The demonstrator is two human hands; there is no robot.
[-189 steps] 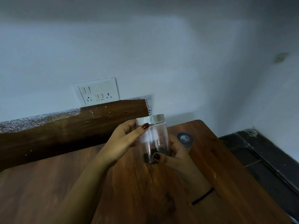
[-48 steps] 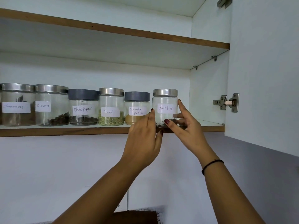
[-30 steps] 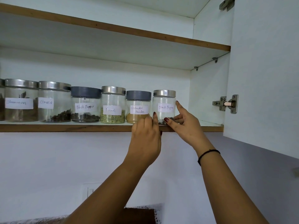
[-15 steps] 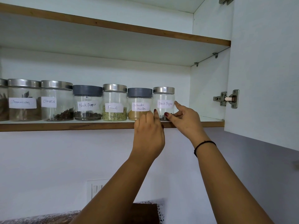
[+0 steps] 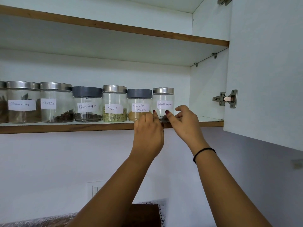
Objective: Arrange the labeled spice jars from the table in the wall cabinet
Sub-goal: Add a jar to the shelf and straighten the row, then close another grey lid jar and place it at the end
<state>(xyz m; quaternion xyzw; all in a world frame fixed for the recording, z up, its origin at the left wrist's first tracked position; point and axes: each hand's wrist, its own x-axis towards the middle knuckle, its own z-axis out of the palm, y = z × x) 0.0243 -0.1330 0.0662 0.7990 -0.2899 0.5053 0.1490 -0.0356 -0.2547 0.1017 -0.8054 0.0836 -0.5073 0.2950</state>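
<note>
Head view: I see both hands raised to the lower shelf (image 5: 65, 126), right of the frame's centre.
Left hand (image 5: 148, 133): not gripping; its back faces me, and one straight finger's tip touches the lower left of the silver-lidded Black Pepper jar (image 5: 163, 99).
Right hand (image 5: 186, 125): relaxed and holding nothing; the thumb tip rests on the jar's lower front, and the loosely curled fingers sit just beside its right side.
Wrist: a dark band (image 5: 203, 152) circles the right one.
Task jar: upright on the shelf, last at the right end of the row, label facing me, a few dark grains at the bottom.
Row, going left: Coriander Powder jar (image 5: 139, 102), Fennel jar (image 5: 114, 102), grey-lidded Black Pepper jar (image 5: 87, 102), Cloves jar (image 5: 55, 99), Cinnamon jar (image 5: 23, 99), all close together.
Cabinet: the upper shelf (image 5: 114, 28) crosses the top of the frame.
Door (image 5: 265, 71): open at the right edge, with its hinge (image 5: 225, 99) showing.
</note>
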